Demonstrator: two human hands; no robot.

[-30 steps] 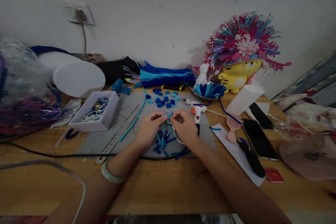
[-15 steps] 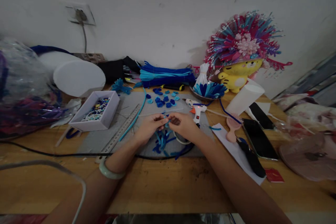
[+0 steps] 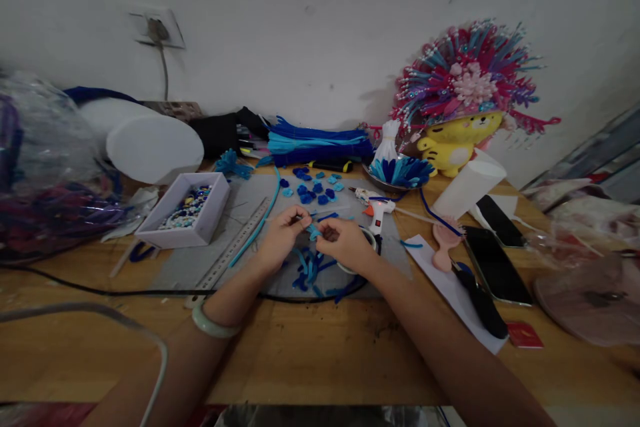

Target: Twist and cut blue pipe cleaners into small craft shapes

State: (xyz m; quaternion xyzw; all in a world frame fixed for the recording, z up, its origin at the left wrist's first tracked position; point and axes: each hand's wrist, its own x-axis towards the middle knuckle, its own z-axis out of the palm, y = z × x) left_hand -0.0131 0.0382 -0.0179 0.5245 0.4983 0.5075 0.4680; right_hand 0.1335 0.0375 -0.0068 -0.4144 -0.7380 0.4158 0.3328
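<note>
Between my two hands is a small light-blue pipe-cleaner flower (image 3: 313, 232), held above the grey mat (image 3: 185, 270). My right hand (image 3: 343, 240) pinches it from the right side. The fingers of my left hand (image 3: 285, 232) are pinched together at its upper left; whether they also grip it is hard to see. Below my hands lie short cut blue pipe-cleaner pieces (image 3: 311, 269). Several finished blue flowers (image 3: 307, 197) are spread on the mat beyond. A roll of tape (image 3: 370, 239) is partly hidden behind my right hand.
Left of the hands are a metal ruler (image 3: 230, 252) and a white box of beads (image 3: 185, 213). To the right stand a glue gun (image 3: 379, 213), a pink brush (image 3: 443, 247) and a phone (image 3: 495, 263). A black cable (image 3: 125, 292) crosses the table's front.
My hands have drawn slightly apart, and the light-blue flower between them now shows more clearly. My left fingers have lifted a little up and left.
</note>
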